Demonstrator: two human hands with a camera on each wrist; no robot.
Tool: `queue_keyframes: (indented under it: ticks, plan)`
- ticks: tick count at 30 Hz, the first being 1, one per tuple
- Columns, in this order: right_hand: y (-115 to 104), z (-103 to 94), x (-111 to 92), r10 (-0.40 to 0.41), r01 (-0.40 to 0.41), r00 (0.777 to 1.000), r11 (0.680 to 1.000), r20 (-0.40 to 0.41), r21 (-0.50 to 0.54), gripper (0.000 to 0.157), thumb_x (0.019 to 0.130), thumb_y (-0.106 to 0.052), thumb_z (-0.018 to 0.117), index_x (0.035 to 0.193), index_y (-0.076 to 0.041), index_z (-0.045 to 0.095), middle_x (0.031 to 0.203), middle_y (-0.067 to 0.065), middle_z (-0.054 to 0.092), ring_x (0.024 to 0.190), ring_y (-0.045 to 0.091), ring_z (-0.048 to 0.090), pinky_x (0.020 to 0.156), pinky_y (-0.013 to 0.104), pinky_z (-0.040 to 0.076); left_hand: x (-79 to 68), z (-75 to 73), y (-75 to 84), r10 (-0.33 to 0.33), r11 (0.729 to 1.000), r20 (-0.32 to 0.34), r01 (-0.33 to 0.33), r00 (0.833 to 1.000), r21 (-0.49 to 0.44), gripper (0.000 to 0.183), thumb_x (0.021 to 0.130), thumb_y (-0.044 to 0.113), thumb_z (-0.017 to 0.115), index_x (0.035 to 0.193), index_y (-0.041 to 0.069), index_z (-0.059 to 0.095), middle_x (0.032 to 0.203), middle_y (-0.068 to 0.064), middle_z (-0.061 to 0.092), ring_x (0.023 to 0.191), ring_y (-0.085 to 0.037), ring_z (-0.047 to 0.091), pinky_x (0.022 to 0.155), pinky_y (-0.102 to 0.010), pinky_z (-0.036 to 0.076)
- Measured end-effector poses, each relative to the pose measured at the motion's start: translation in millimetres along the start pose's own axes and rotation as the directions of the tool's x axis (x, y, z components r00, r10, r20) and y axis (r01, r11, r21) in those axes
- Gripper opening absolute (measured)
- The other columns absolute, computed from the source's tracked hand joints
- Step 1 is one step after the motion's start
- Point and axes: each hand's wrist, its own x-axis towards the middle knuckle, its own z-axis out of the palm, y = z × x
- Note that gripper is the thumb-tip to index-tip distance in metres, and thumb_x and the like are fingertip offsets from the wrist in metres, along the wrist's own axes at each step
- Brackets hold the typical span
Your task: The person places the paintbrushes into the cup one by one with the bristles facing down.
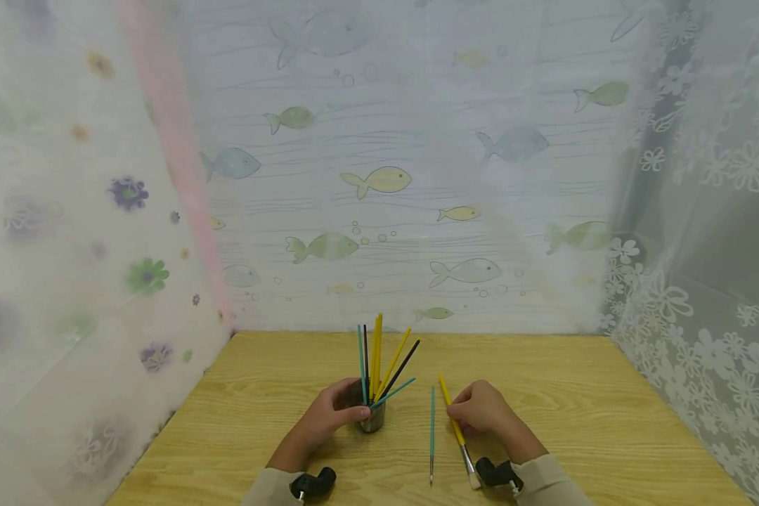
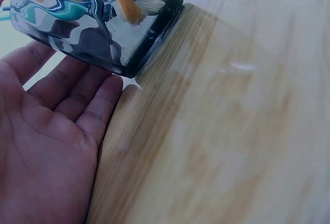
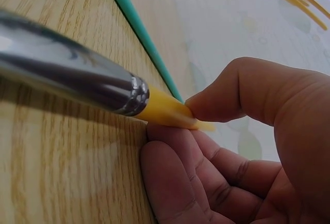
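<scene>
A small glass jar (image 1: 372,422) stands on the table, holding several paintbrushes with yellow, teal and dark handles. Around its left side curl the thumb and fingers of my left hand (image 1: 332,413); in the left wrist view the bristles show through the jar's glass (image 2: 67,33). My right hand (image 1: 483,409) pinches a yellow paintbrush (image 1: 460,437) by the handle between thumb and fingers, its flat bristles towards me. Between the hands a thin teal paintbrush (image 1: 433,425) lies on the table, just left of the yellow one, its tip pointing towards me.
The wood-grain table (image 1: 278,365) runs back to a curtain (image 1: 392,225) printed with fish. Sheer flowered hangings close in the left and right sides. A black wrist mount (image 1: 497,471) sits on each wrist over beige sleeves.
</scene>
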Motion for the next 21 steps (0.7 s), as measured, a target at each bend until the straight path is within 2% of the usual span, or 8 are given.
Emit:
queue_keyframes:
  ticks: [21]
  plan:
    - [0.8,-0.8,-0.4,-0.005,0.005,1.000,1.000,0.002,-0.003,0.011,0.086,-0.013,0.076,0.089,-0.003,0.081,0.073,0.006,0.072,0.064,0.017,0.068,0.059,0.034,0.061,1.0,-0.6,-1.1,0.028,1.000,0.011,-0.028,1.000,-0.006,0.052,0.103,0.017,0.066,0.152,0.012,0.049,0.143,-0.016,0.059,0.126,-0.026,0.061,0.101,-0.028,0.053]
